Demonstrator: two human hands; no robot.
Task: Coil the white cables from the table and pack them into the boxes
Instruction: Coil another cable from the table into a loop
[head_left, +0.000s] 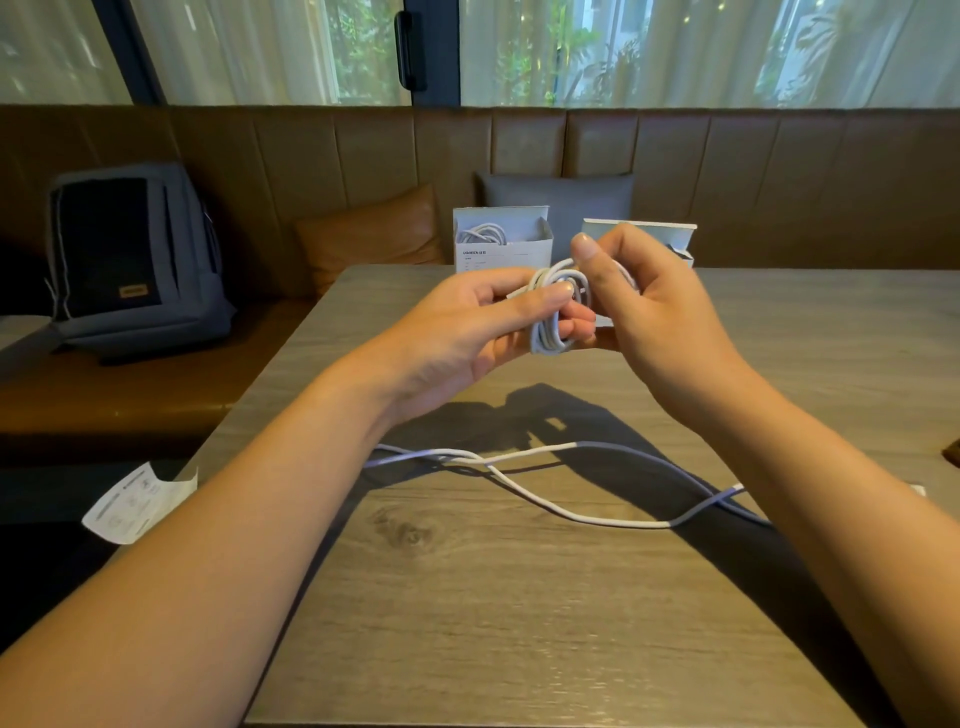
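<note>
Both hands pinch a coiled cable above the table: left hand thumb on it, right hand fingers curled round. A loose cable lies on the table below; two boxes stand at its far edge.

Left arm: bare forearm reaching from the near left toward the middle, raised above the desk.
Left hand: palm turned right, thumb lying along the top, fingers curled round a coil of cable.
Right arm: bare forearm reaching from the near right, angled in toward the left hand.
Right hand: back facing the camera, thumb raised, fingers curled and pinching the same coil.
Hands: meet at the coil, fingertips touching.
</note>
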